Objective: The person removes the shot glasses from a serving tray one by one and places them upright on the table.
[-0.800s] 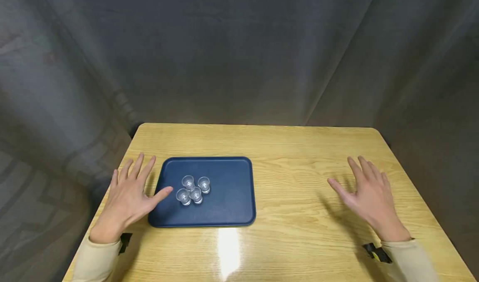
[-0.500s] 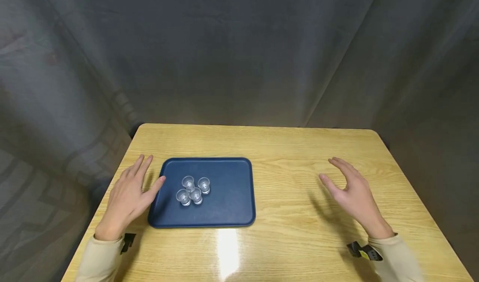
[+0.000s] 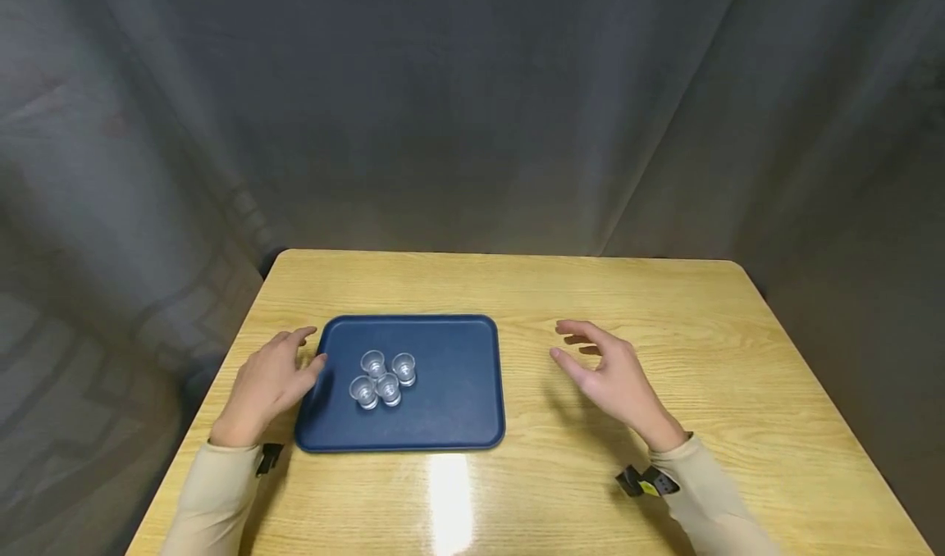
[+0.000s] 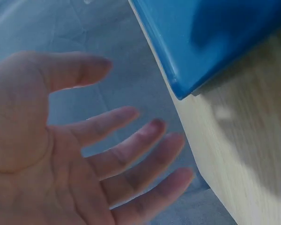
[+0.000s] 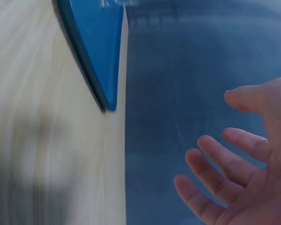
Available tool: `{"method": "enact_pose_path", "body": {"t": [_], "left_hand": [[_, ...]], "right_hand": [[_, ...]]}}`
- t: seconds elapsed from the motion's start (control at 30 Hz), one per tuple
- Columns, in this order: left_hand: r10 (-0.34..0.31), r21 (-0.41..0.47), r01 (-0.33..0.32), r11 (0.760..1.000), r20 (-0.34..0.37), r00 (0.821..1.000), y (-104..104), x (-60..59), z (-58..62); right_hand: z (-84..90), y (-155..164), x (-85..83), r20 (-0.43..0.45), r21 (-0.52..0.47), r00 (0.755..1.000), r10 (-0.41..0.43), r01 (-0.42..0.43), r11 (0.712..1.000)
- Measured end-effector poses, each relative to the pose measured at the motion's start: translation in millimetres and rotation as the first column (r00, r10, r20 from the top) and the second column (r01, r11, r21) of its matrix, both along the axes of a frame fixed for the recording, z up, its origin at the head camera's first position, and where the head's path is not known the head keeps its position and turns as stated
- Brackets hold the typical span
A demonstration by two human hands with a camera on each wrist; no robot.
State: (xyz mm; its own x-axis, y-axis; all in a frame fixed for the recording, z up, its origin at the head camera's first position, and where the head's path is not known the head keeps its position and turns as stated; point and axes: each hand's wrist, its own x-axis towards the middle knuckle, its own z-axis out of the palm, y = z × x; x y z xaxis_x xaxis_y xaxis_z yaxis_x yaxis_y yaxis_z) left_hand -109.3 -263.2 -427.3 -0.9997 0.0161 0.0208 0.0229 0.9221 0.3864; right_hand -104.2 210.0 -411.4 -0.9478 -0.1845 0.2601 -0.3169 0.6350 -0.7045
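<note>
A dark blue tray (image 3: 458, 400) lies on the left half of a wooden table (image 3: 664, 310). Several small clear cups (image 3: 382, 379) stand clustered on the tray's left part. My left hand (image 3: 275, 380) sits at the tray's left edge, fingers loosely bent, thumb at the rim, holding nothing. My right hand (image 3: 609, 375) hovers over the table a little right of the tray, fingers relaxed and spread. The left wrist view shows an empty palm (image 4: 61, 154) beside a corner of the tray (image 4: 201, 42). In the right wrist view, loose fingers (image 5: 225, 168) show with the tray (image 5: 96, 42) farther off.
Grey curtain (image 3: 472, 105) hangs behind and around the table. Bare wood stretches over the right half and the near edge, where a light glare (image 3: 450, 499) shows. The table edge drops off just left of my left hand.
Both hands have moved inward toward the tray. The right hand travelled well to the left across the table; the left hand drew in to the tray's left edge with fingers bending.
</note>
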Motion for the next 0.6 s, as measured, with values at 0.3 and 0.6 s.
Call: {"method": "enact_pose_path", "body": {"t": [0.3, 0.6], "left_hand": [[-0.027, 0.001, 0.027, 1.0, 0.199, 0.98, 3, -19.3, 1.3], [-0.006, -0.017, 0.009, 1.0, 0.178, 0.984, 3, -25.4, -7.3]], "right_hand": [[-8.9, -54, -14.5, 0.076, -0.034, 0.981, 0.18, -0.178, 0.983], [-18.6, -114, -21.5, 0.144, -0.047, 0.939, 0.314, -0.31, 0.95]]}}
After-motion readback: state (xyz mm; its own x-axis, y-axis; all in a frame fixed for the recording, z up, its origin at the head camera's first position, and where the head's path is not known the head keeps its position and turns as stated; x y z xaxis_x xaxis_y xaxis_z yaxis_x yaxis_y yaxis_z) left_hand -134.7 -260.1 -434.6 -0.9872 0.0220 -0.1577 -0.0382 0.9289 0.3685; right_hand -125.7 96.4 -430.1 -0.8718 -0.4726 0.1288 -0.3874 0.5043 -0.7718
